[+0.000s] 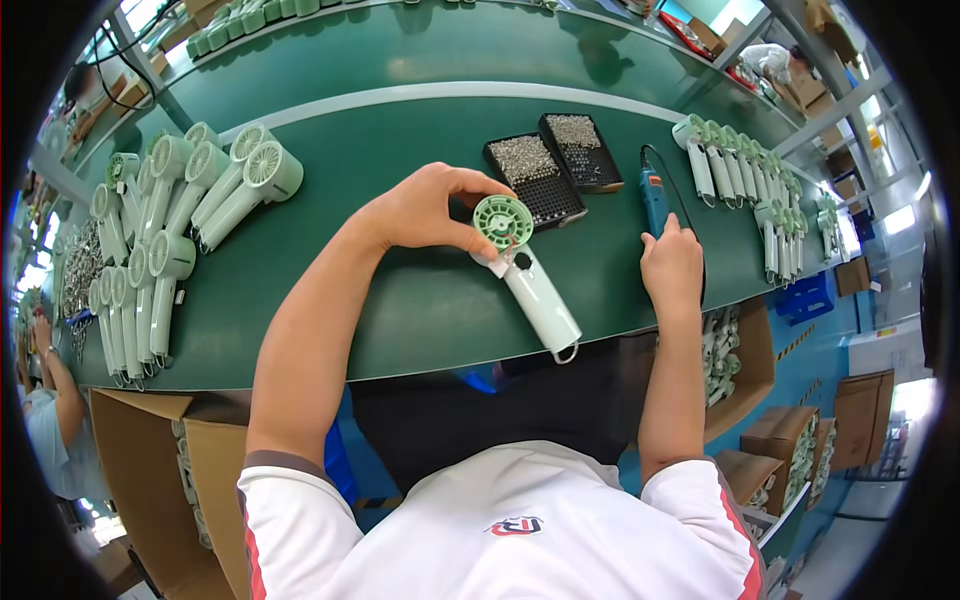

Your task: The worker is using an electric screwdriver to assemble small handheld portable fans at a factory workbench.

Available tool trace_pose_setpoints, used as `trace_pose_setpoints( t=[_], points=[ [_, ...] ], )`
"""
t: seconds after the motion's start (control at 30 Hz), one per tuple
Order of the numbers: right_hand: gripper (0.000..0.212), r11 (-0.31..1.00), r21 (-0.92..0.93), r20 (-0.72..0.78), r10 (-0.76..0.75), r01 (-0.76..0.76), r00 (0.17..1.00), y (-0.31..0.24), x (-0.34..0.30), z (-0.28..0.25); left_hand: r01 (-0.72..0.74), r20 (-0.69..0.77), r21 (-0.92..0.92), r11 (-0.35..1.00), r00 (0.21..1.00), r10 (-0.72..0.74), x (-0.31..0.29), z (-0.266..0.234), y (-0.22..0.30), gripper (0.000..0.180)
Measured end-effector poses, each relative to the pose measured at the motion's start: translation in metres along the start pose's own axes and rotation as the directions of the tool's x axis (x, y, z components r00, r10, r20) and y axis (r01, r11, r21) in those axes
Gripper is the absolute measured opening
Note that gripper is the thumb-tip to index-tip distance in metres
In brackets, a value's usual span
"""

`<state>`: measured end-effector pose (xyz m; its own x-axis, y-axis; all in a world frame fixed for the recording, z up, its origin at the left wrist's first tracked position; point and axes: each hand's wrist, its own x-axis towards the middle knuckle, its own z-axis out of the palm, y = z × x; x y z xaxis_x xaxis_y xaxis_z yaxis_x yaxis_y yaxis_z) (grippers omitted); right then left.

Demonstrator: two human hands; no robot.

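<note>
The left forearm is slanted up from the lower left of the frame, and the wrist is bent so that the left hand [430, 212] is turned toward the centre. A pale green and white handheld fan [535, 290] is gripped by its round head between thumb and fingers, its handle pointed toward the lower right, over the front part of the desk [400, 320]. The right forearm is held nearly upright at right of centre; the right hand [672, 265] is closed around the lower end of a blue power screwdriver [655, 200], whose tip cannot be made out. A dark cord [684, 198] is looped from its top.

Two black trays [553, 203] of small metal parts are set just beyond the fan's head, between it and the screwdriver. More fans [270, 175] are bunched at the left and others [718, 165] are lined up at the upper right. Open cardboard boxes [140, 490] are seen along the lower edge.
</note>
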<state>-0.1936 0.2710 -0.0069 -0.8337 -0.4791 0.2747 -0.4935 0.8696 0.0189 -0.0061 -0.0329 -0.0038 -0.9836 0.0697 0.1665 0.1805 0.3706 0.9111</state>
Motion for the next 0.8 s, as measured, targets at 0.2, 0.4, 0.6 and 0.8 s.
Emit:
trace_pose_setpoints(
  t=[0.2,0.4,0.6,0.8],
  points=[
    [0.044,0.983,-0.045,-0.267,-0.184,0.179,0.946,-0.006,-0.02,-0.014,0.018,-0.134,-0.075,0.997,0.991,-0.028,-0.001,0.006,-0.007,0.057],
    [0.043,0.405,0.913,0.214,-0.364,-0.052,0.906,-0.052,-0.06,-0.076,0.145,-0.229,-0.137,0.98,0.958,-0.173,-0.002,0.01,0.003,0.054],
    [0.043,0.547,0.821,0.117,-0.445,0.165,0.888,-0.065,-0.059,-0.07,0.231,-0.263,-0.074,0.97,0.934,-0.243,-0.002,0.012,0.007,0.053],
    [0.044,0.41,0.912,0.143,-0.385,0.03,0.912,-0.06,-0.055,-0.072,0.219,-0.23,-0.203,0.954,0.937,-0.264,-0.003,0.009,0.011,0.052]
  ],
)
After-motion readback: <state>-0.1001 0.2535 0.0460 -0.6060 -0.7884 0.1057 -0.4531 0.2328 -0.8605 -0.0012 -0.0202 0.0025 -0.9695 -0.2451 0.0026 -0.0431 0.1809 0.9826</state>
